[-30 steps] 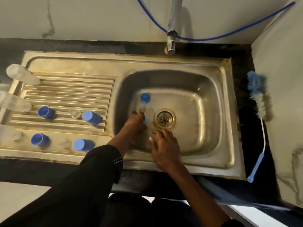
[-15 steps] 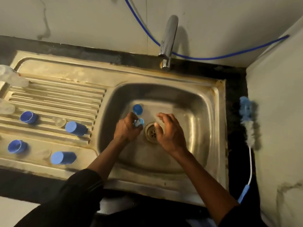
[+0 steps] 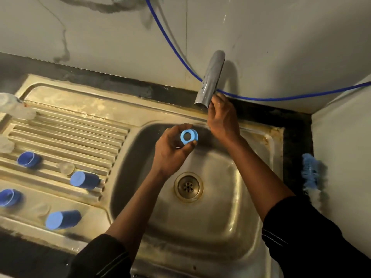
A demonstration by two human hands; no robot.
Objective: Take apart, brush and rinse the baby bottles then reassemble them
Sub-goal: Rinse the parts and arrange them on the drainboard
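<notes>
My left hand pinches a light blue bottle collar ring by its rim, above the back of the sink basin, with the ring's hole facing me. My right hand is up at the foot of the tap spout, its fingers curled round the tap's base, which the hand hides. On the drainboard lie three blue caps and clear teats. Clear bottles lie at its left edge, blurred.
A blue bottle brush lies on the dark counter to the right of the sink, beside the wall. A blue hose runs along the wall behind the tap. The drain sits in the middle of the basin floor.
My left hand lifted the blue ring off the basin floor. My right hand left the basin and rose to the tap. The view tilted up toward the wall.
</notes>
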